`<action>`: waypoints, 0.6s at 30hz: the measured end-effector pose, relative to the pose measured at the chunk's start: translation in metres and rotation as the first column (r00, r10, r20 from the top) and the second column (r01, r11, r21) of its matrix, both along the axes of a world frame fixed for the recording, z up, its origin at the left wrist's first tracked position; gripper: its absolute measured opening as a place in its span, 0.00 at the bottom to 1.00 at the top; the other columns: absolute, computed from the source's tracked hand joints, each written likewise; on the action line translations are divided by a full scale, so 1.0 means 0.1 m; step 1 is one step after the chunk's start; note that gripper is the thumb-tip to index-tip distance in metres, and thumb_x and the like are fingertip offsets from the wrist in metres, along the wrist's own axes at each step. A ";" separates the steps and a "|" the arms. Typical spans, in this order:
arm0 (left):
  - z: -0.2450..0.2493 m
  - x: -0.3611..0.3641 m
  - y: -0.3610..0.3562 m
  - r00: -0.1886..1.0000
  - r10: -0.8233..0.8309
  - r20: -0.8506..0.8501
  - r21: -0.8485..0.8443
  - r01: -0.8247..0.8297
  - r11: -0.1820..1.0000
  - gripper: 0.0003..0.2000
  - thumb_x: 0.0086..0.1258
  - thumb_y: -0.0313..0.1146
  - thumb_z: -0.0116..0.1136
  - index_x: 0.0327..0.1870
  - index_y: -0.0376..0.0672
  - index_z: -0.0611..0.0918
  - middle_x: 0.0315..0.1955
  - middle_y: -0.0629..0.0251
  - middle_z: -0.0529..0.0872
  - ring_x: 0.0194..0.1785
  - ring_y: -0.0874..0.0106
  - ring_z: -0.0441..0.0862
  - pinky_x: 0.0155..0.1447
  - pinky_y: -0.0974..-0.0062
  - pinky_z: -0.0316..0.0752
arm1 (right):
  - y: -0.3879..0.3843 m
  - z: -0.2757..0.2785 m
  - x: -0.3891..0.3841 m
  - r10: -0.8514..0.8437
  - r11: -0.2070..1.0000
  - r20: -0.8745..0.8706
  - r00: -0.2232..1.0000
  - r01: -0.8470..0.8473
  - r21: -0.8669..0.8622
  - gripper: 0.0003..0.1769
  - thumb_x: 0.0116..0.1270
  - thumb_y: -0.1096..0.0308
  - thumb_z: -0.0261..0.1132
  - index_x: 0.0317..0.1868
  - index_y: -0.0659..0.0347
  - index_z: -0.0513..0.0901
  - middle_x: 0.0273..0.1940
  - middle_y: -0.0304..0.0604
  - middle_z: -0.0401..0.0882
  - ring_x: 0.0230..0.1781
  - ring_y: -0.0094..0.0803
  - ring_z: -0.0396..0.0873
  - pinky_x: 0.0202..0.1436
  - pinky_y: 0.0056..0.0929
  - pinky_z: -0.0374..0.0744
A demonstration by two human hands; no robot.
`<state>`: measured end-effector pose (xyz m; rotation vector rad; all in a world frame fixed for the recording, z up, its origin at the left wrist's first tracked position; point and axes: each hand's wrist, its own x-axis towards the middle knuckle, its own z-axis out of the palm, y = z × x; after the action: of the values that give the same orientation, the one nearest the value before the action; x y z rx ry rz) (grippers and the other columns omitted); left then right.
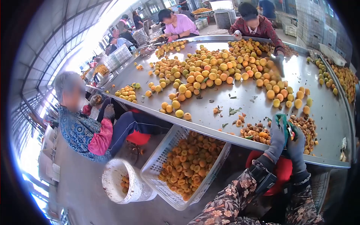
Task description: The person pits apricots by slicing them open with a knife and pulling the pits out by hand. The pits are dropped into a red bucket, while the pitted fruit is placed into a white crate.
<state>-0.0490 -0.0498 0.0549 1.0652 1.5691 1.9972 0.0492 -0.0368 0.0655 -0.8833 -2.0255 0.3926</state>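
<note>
My left hand (278,135), in a grey glove with a green palm, is raised at the near edge of the metal table, its fingers curled inward. Anything inside its grip is hidden. Close against it, my right hand (297,145), gloved alike, is closed around a small orange-and-white item (290,132), too small to name surely. Beneath and beside both hands lie a pile of apricot pits and scraps (305,129) and another heap of scraps (257,132). Whole apricots (276,90) are spread just beyond my hands.
A white crate (154,167) of halved apricots (189,161) and a white bucket (144,183) stand on the floor to the left. A seated co-worker (82,120) is left of the metal table (210,116); other people (258,28) work across it. Its raised rim runs along the right.
</note>
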 end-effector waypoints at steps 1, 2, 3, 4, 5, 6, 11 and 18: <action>0.00 -0.01 0.01 0.998 -0.039 0.058 -0.053 0.042 0.998 0.08 0.72 0.34 0.45 0.41 0.39 0.73 0.35 0.60 0.74 0.37 0.72 0.70 0.41 0.71 0.69 | 0.03 -0.04 -0.04 -0.005 0.999 -0.105 0.994 0.000 -0.046 0.17 0.60 0.73 0.61 0.51 0.67 0.78 0.40 0.49 0.81 0.41 0.33 0.79 0.48 0.31 0.75; 0.00 0.01 0.02 0.990 -0.078 0.120 -0.104 0.091 0.990 0.08 0.72 0.34 0.44 0.40 0.39 0.73 0.35 0.61 0.74 0.37 0.73 0.70 0.41 0.72 0.69 | 0.05 -0.06 -0.03 -0.004 0.999 -0.097 0.995 0.000 -0.044 0.17 0.60 0.73 0.61 0.51 0.67 0.78 0.40 0.49 0.81 0.41 0.33 0.79 0.48 0.31 0.75; -0.19 0.04 0.14 0.990 -0.056 0.133 -0.037 0.061 0.997 0.11 0.74 0.40 0.48 0.41 0.40 0.74 0.30 0.65 0.78 0.32 0.74 0.74 0.37 0.73 0.71 | 0.03 0.02 -0.07 0.005 0.998 -0.072 0.997 -0.010 -0.068 0.16 0.59 0.73 0.62 0.49 0.67 0.79 0.39 0.48 0.81 0.40 0.31 0.79 0.47 0.30 0.75; -0.16 0.04 0.10 0.986 -0.073 0.149 -0.054 0.081 0.995 0.11 0.74 0.40 0.48 0.41 0.40 0.74 0.30 0.65 0.78 0.32 0.74 0.74 0.37 0.73 0.71 | -0.01 0.08 -0.08 0.000 0.994 -0.044 0.999 -0.005 -0.106 0.15 0.59 0.73 0.63 0.47 0.67 0.79 0.37 0.47 0.81 0.40 0.30 0.78 0.46 0.30 0.75; -0.16 0.04 0.08 0.960 -0.116 0.254 0.073 0.100 0.992 0.11 0.73 0.39 0.48 0.40 0.41 0.75 0.31 0.65 0.78 0.32 0.74 0.74 0.36 0.74 0.71 | -0.01 0.11 -0.08 0.012 0.981 -0.066 0.998 -0.025 -0.191 0.14 0.57 0.73 0.64 0.44 0.67 0.80 0.35 0.47 0.82 0.38 0.30 0.78 0.45 0.31 0.75; -0.11 0.07 0.03 0.915 -0.184 0.359 0.193 0.120 0.974 0.10 0.73 0.39 0.49 0.39 0.42 0.75 0.31 0.66 0.78 0.32 0.75 0.75 0.35 0.75 0.71 | 0.09 -0.07 -0.05 -0.089 0.973 -0.010 0.996 0.085 -0.217 0.15 0.55 0.72 0.64 0.44 0.67 0.81 0.35 0.49 0.82 0.37 0.35 0.80 0.45 0.32 0.75; 0.34 -0.08 -0.23 0.706 -0.200 0.679 0.140 0.143 0.980 0.12 0.72 0.45 0.49 0.44 0.47 0.74 0.32 0.71 0.77 0.31 0.80 0.75 0.26 0.83 0.72 | 0.15 0.20 -0.03 -0.211 0.976 -0.080 0.974 0.215 0.036 0.18 0.55 0.67 0.66 0.47 0.60 0.79 0.37 0.50 0.79 0.37 0.47 0.79 0.39 0.39 0.76; 0.56 -0.80 -0.73 0.999 0.026 0.035 0.065 -0.028 0.997 0.12 0.71 0.38 0.48 0.48 0.41 0.76 0.38 0.64 0.75 0.39 0.74 0.79 0.29 0.82 0.79 | 0.47 -0.09 0.39 -0.274 0.868 -0.388 0.880 0.052 -0.495 0.15 0.58 0.68 0.65 0.46 0.62 0.81 0.28 0.41 0.80 0.28 0.26 0.78 0.32 0.27 0.76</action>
<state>-0.1293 -0.1229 0.1107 1.0330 1.5183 2.0869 0.0887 0.0098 0.0568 -1.1321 -1.4258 0.9313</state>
